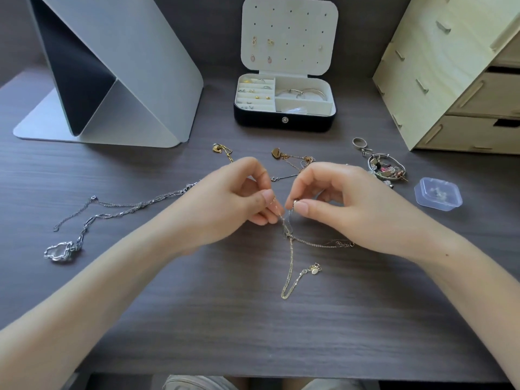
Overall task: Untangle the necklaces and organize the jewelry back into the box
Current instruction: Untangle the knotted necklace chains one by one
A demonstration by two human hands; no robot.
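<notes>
My left hand (pixel 233 195) and my right hand (pixel 334 198) meet at the middle of the dark table, each pinching the tangled thin chains (pixel 287 223) between thumb and fingers. A gold chain (pixel 291 273) hangs down from the knot to a small tag, and a fine chain (pixel 323 244) runs right under my right wrist. The black jewelry box (pixel 284 122) stands open behind, with earrings in its lid and bangles inside. A silver necklace with a pendant (pixel 60 250) lies at the left. Two gold heart pendants (pixel 277 153) lie beyond my hands.
A folded grey stand (pixel 118 80) fills the back left. A wooden drawer unit (pixel 455 80) stands at the back right. A pile of rings and charms (pixel 385 166) and a small clear plastic case (pixel 437 194) lie to the right.
</notes>
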